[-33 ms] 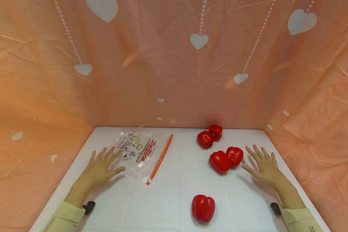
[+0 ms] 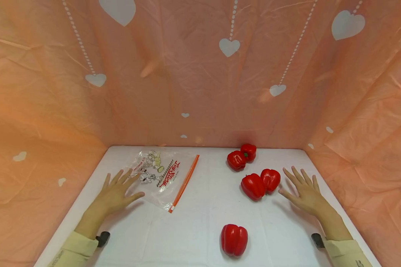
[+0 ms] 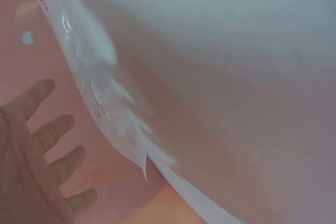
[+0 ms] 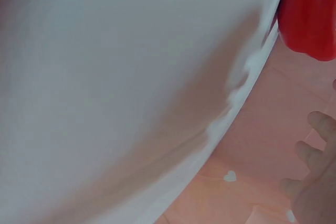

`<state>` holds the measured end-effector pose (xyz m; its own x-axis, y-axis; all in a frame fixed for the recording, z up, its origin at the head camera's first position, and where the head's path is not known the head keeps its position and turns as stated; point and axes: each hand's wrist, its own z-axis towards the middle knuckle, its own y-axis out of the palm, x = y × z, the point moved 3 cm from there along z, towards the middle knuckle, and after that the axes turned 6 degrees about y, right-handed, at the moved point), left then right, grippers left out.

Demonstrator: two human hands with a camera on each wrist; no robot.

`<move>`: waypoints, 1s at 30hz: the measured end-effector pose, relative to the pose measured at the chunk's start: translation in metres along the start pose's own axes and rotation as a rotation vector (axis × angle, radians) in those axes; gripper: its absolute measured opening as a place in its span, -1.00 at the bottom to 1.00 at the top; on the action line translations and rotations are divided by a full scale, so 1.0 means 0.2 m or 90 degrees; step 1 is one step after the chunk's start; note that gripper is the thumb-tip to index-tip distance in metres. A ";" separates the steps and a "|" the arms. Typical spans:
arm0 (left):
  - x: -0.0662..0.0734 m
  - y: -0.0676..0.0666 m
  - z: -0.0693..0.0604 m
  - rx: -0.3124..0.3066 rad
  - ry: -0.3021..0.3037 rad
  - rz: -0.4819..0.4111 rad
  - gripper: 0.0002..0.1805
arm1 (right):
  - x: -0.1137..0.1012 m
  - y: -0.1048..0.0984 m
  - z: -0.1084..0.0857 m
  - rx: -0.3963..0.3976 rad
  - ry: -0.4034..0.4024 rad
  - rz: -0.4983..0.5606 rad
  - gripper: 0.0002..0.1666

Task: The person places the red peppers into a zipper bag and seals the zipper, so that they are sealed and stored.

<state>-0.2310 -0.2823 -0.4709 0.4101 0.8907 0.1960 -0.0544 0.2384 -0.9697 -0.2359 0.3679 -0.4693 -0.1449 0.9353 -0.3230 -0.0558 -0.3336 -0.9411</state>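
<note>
Orange cloth (image 2: pixel 200 96) with pale hearts (image 2: pixel 229 47) backs a white table (image 2: pixel 187 237) in the head view. A clear printed bag (image 2: pixel 165 178) lies flat at far left, its orange zip (image 2: pixel 184 185) toward the middle. Red peppers lie to the right: a far pair (image 2: pixel 236 160), a middle pair (image 2: pixel 253 187) and a near pepper (image 2: pixel 234 240). Both hands are spread and hold nothing, the left hand (image 2: pixel 115 194) by the bag's left edge, the right hand (image 2: pixel 305 196) just right of the middle pair. All matches the earlier head frame.

Left wrist view: spread fingers (image 3: pixel 52 132) beside the bag.

Right wrist view: fingertips (image 4: pixel 310 153) apart from a pepper.
</note>
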 end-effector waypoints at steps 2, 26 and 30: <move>0.00 0.00 0.00 0.001 0.004 0.003 -0.12 | -0.01 0.00 0.00 0.000 0.001 -0.002 0.04; 0.16 0.05 0.10 -0.011 0.039 -0.004 -0.13 | -0.28 0.00 -0.04 -0.003 -0.099 0.032 0.06; 0.18 0.08 0.12 -0.011 0.046 -0.003 -0.10 | -0.34 0.02 -0.04 -0.010 -0.130 0.038 0.05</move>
<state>-0.2384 -0.2381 -0.4758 0.4747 0.8592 0.1908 -0.0364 0.2357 -0.9711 -0.2176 0.3043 -0.4517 -0.3452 0.8698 -0.3525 -0.0264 -0.3845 -0.9228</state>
